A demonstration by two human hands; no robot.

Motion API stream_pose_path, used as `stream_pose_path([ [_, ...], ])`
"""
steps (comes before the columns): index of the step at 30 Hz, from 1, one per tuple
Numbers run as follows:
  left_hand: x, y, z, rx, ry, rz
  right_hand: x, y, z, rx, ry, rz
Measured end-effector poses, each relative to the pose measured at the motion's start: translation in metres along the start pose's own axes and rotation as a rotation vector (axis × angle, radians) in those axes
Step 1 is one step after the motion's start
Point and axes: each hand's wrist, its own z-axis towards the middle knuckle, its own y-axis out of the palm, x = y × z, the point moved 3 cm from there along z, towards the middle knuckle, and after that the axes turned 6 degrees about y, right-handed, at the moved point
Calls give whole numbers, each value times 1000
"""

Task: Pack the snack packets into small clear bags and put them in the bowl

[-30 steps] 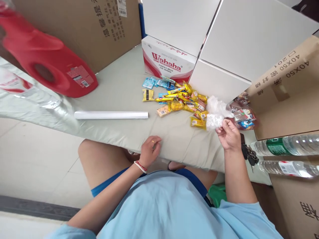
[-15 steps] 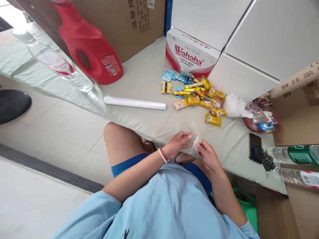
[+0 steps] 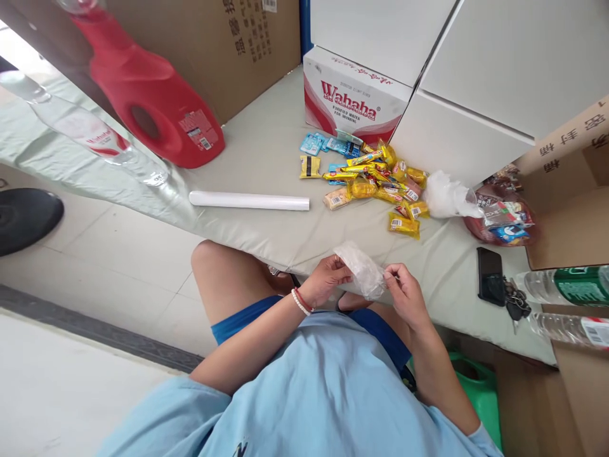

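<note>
Thin clear plastic bag [image 3: 364, 271] — crinkled, glossy

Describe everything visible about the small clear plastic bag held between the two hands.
The clear plastic bag is thin, translucent, whitish film, crumpled and creased, with nothing visible inside it. It is held above the near edge of the grey-green table cover, slanting down from upper left to lower right. The left hand pinches its upper left end; the right hand grips its lower right end. Only the fingers touch it.
</note>
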Motion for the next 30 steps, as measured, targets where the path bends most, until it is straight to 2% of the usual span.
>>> stream_pose_path([
  [4, 8, -3, -3, 11, 2, -88, 7, -14, -2, -15, 78, 298],
  [7, 10, 2, -4, -32, 55, -28, 7, -12, -2, -122, 240, 601],
  [9, 9, 8, -4, -85, 101, 58, 5, -6, 1, -226, 365, 723],
  [11, 8, 12, -3, -136, 146, 143, 3, 2, 6, -301, 445, 717],
  [13, 7, 11, 0, -113, 192, 204, 3, 6, 13, -262, 452, 666],
  [17, 10, -4, 4, 116, 215, 240, 8, -1, 27, 109, 286, 592],
  [19, 10, -9, 3, 164, 176, 224, 12, -5, 29, 204, 235, 537],
  [22, 8, -11, 2, 191, 83, 87, 18, -4, 28, 221, 220, 468],
  [25, 5, -10, 3, 221, -68, -72, 20, -2, 25, 225, 187, 418],
  [27, 3, -10, 6, 201, -137, -83, 22, 0, 23, 193, 170, 392],
  [30, 3, -9, 10, 166, -126, -45, 23, 0, 20, 116, 160, 331],
])
